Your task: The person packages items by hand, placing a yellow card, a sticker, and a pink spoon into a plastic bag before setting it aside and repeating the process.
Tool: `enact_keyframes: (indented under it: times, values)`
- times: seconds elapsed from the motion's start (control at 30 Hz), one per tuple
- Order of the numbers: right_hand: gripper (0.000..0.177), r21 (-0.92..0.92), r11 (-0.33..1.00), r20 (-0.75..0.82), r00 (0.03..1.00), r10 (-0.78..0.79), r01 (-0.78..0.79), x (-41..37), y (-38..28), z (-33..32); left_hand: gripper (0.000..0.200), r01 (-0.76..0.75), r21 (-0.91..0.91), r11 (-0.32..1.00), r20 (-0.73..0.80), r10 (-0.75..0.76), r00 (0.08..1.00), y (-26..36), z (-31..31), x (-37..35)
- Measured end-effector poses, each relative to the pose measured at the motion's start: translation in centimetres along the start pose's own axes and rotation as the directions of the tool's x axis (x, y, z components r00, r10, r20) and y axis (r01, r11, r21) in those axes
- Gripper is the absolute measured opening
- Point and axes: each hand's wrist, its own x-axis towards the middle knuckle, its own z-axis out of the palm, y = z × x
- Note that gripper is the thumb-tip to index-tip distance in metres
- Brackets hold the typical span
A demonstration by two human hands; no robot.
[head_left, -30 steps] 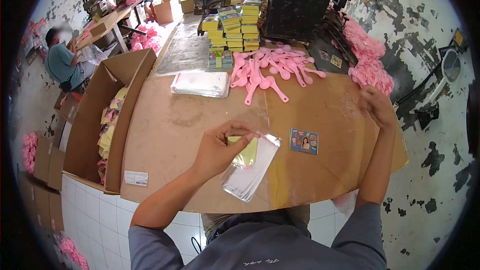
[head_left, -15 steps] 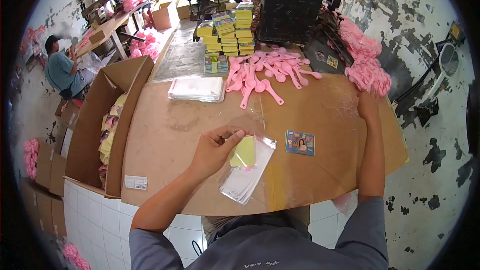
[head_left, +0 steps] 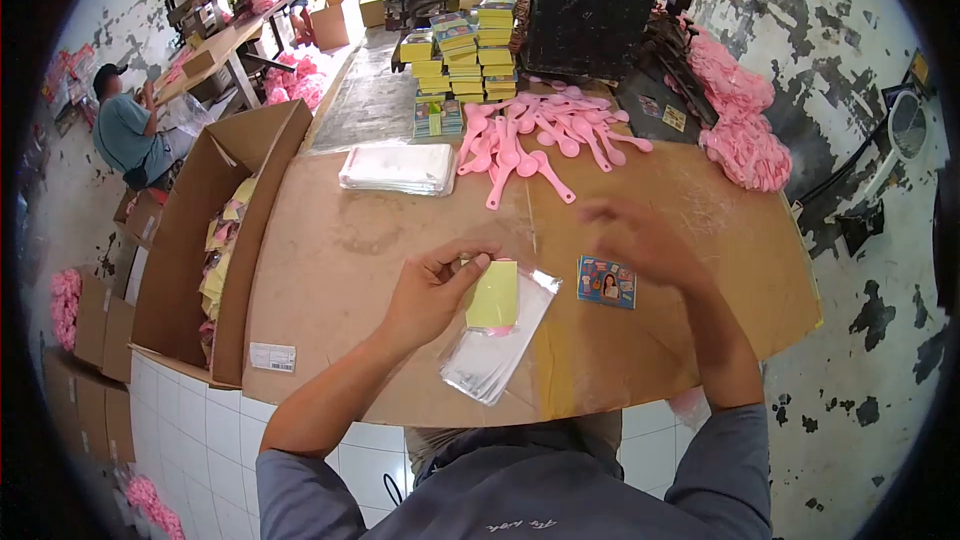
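My left hand [head_left: 437,292] is closed, thumb and fingers pinching the top of a clear plastic bag with a yellow card [head_left: 491,294] inside; a bit of pink shows at the card's lower edge. Beneath it, a small stack of clear plastic bags [head_left: 484,372] lies slanted on the cardboard. My right hand [head_left: 640,245] is smeared by motion over the right half of the table, so its fingers cannot be read. Just below it lies a printed picture card [head_left: 606,283]. Pink plastic spoons [head_left: 508,152] are heaped farther back.
Behind the spoons stand piled stacks of cards [head_left: 465,62]. More clear bags [head_left: 397,169] lie at the back left. A pink heap [head_left: 745,155] sits at the right edge. An open cardboard box [head_left: 170,310] borders the left side. Two people work at the far left.
My right hand has come from the pink heap at the right edge leftward and nearer, over the table. My left hand keeps hold of the bag, almost in place.
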Motion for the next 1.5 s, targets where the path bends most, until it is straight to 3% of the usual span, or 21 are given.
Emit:
enact_keyframes:
  times: [0.07,0.17,0.27,0.3,0.4,0.6,0.8,0.87,1.0,1.23,1.4,1.5]
  values:
    - [0.043,0.162,0.983,0.053,0.994,-0.100,0.091,0.5,-1.4,3.9,0.025,-0.002,0.050,0.999,-0.032,0.004,0.999,0.0,0.2,-0.1]
    - [0.038,0.490,0.871,0.072,0.993,-0.090,0.043,0.9,-2.2,7.6,0.024,-0.032,0.051,0.998,-0.053,0.035,0.998,-0.3,0.4,-0.3]
    - [0.032,0.707,0.706,0.067,0.998,0.003,-0.050,1.4,-2.0,9.0,0.024,-0.083,-0.026,0.996,-0.062,0.081,0.995,0.0,0.9,-0.1]
    - [0.030,0.692,0.720,0.063,0.998,0.015,-0.055,1.5,-1.7,9.0,0.025,-0.100,-0.058,0.993,-0.066,0.097,0.993,0.4,1.0,-0.1]
    - [0.025,0.657,0.749,0.051,0.997,0.066,-0.083,1.5,-0.8,8.5,0.023,0.137,-0.117,0.984,-0.064,-0.145,0.987,1.9,0.6,-0.4]
    - [0.018,0.639,0.766,-0.009,0.995,0.095,-0.067,1.1,-1.2,8.1,0.022,0.062,-0.065,0.996,-0.070,-0.067,0.995,0.2,0.8,-0.3]
    - [0.016,0.690,0.709,0.084,0.988,0.127,-0.149,0.8,-0.3,7.6,0.016,-0.121,0.323,0.938,-0.045,0.143,0.989,-0.7,0.0,-0.5]
    - [0.016,0.713,0.685,0.104,0.989,0.108,-0.150,0.7,0.1,7.6,0.018,-0.188,0.342,0.920,-0.007,0.203,0.979,-0.1,0.0,-0.5]
    - [0.015,0.645,0.763,0.028,0.999,0.027,-0.039,0.7,0.4,7.5,0.024,-0.289,0.369,0.883,0.090,0.276,0.957,0.1,-0.8,0.0]
    - [0.016,0.606,0.794,0.036,0.999,0.034,-0.048,0.7,1.0,7.3,0.023,-0.248,0.279,0.928,0.137,0.218,0.966,-0.2,-1.1,0.2]
    - [0.015,0.600,0.797,0.067,0.997,0.031,-0.065,0.8,1.0,6.8,0.020,-0.158,0.103,0.982,0.106,0.147,0.984,-0.3,-0.9,0.0]
    - [0.014,0.568,0.821,0.053,0.998,0.033,-0.057,0.5,0.2,6.8,0.020,-0.051,0.123,0.991,0.067,0.043,0.997,-0.2,-0.7,0.1]
